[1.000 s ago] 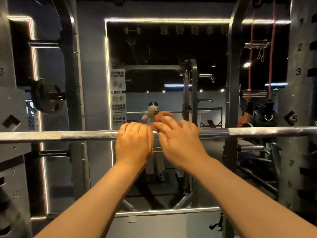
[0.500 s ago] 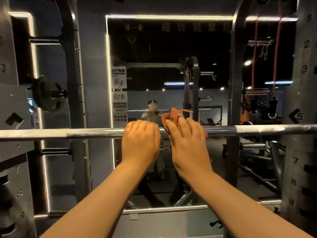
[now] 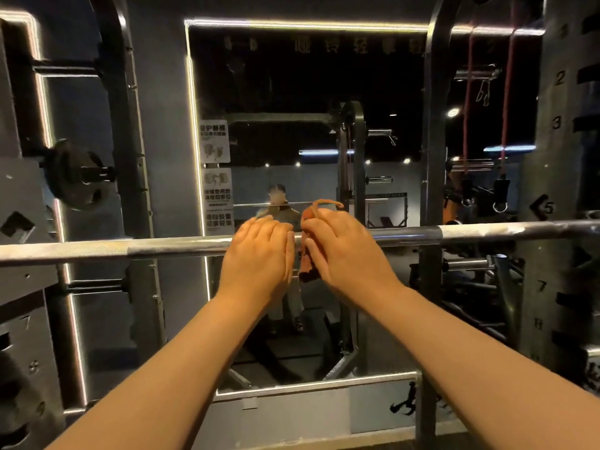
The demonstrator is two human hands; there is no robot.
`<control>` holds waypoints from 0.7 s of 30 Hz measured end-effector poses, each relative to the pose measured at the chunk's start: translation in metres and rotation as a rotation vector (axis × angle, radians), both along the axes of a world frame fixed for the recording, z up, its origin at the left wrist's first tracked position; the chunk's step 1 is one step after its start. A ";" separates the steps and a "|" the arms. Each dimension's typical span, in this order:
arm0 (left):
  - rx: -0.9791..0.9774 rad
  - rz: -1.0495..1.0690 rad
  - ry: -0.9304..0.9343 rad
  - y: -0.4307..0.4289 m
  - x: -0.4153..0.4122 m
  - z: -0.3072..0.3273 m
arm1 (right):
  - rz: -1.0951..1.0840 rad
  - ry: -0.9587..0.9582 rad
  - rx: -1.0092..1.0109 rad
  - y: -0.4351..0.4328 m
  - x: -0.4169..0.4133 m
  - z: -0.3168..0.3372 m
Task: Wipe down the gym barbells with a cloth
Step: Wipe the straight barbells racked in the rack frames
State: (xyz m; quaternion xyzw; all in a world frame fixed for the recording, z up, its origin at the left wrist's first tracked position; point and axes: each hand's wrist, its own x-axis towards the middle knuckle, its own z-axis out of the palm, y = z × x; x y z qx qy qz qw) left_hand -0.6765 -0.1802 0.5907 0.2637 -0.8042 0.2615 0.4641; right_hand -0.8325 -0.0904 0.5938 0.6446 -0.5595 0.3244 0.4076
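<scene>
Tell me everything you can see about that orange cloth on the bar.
The cloth is rust-orange, soft-looking fabric, crumpled and draped over the barbell near its middle. One end pokes up behind the bar, with a thin strand curling off to the right; the other end hangs down in front and looks darker at the bottom. The right hand grips it against the bar, covering most of it. The left hand holds the bar just beside it; whether they touch is unclear.

Barbell lies bare toward both ends; rack uprights seemingly stand just behind it.
</scene>
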 end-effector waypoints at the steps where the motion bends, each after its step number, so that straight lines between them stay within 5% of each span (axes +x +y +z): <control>1: 0.009 0.022 0.011 -0.001 0.007 -0.002 | -0.023 0.019 -0.013 0.005 -0.010 0.001; 7: 0.025 0.110 0.104 -0.013 0.026 -0.008 | -0.221 -0.404 -0.157 0.002 -0.013 0.011; 12: 0.032 0.065 0.152 -0.009 0.021 -0.008 | -0.072 -0.180 -0.009 -0.014 0.037 -0.004; 16: 0.028 0.003 0.156 -0.009 0.027 -0.006 | -0.145 0.028 -0.027 -0.001 -0.006 -0.003; 21: 0.035 0.016 0.136 -0.008 0.028 -0.006 | -0.256 -0.533 -0.272 -0.007 -0.008 0.008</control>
